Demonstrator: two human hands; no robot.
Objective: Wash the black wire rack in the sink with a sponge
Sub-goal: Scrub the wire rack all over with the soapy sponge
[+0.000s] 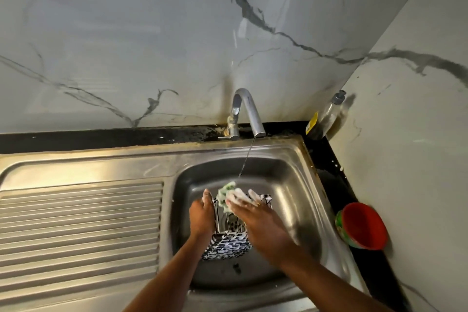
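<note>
The steel sink (298, 185) is a smooth, rounded basin with a ribbed draining board (81, 220) on its left. A thin stream of water (247, 157) falls into it from the curved metal tap (247, 109). In the basin, over the drain, stands the wire rack (228, 243) – black lattice streaked with white foam. The left hand (202, 215) grips the rack's left side, its fingers curled down out of view. The right hand (255, 215) lies over the far edge, its fingers (240, 197) straight, slightly spread and foamy, pressing a green-and-white sponge (225, 192) onto the wire. On the black surface (101, 138), right of the sink, sits a red bowl (364, 225) nested in a green-patterned one – and a clear bottle (326, 116) stands in the far corner.
</note>
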